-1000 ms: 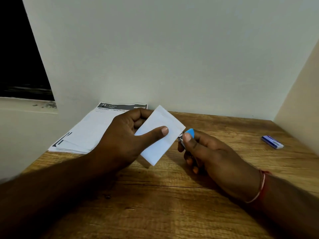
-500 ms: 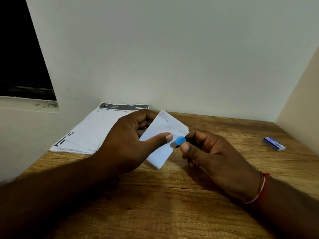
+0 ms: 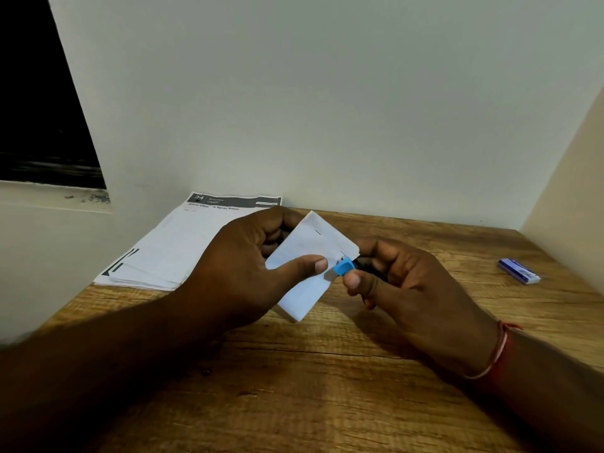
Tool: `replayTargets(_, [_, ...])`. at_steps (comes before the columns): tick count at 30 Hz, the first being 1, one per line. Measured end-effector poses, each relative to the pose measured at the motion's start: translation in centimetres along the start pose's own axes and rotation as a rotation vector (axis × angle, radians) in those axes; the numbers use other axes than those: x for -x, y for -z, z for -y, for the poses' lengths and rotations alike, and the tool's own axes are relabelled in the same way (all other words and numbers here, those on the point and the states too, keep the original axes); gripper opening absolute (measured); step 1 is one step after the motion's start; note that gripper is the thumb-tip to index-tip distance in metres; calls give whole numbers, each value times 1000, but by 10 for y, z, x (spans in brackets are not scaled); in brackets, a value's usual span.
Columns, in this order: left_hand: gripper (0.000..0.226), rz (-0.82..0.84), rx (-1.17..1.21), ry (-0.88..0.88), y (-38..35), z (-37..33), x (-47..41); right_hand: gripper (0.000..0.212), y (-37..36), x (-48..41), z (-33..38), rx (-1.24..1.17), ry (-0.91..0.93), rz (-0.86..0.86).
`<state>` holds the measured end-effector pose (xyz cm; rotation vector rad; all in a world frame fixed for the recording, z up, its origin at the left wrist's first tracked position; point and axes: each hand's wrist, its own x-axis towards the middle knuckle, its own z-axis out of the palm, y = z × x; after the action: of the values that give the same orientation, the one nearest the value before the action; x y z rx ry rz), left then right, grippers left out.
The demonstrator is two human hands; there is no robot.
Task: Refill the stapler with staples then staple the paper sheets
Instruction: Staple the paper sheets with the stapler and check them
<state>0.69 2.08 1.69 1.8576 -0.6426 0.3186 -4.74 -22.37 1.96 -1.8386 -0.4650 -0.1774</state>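
The left hand (image 3: 238,273) pinches the small folded paper sheets (image 3: 307,256), thumb flat on the front and the other fingers curled behind. At the right edge of this paper the right hand (image 3: 408,289) grips the stapler (image 3: 343,267). Only its blue tip shows, and it seems to close over the paper edge. Above the grip a short dark staple (image 3: 317,232) sits in the paper. Behind the left hand a stack of printed pages (image 3: 183,250) lies on the wooden table (image 3: 327,387); the header reads "34", "KITCHEN" and partly "Spray Bottle". Far right of the grip lies a small blue and white box (image 3: 519,271); its print is too small to read.
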Motion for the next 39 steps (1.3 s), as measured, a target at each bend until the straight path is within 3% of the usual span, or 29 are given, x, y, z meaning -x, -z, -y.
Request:
replayTargets(7, [33,18,29,12,1,2,0,19,2,-1,-5,-1,-4,-15])
replayTargets(20, [37,25,12,-9,2,3,-1,29,3,0,-1,-8,-53,-60])
replayTargets(28, [35,45,48,-15,0,5,0,5,4,-2,0,196,-2,-107])
replayTargets(35, [30,35,71,4,-1,6,-1,6,3,-3,1,180,23,-161])
replayTargets(39, [32,5,57,30,0,7,-4,32,4,-1,3,25,-46,-111])
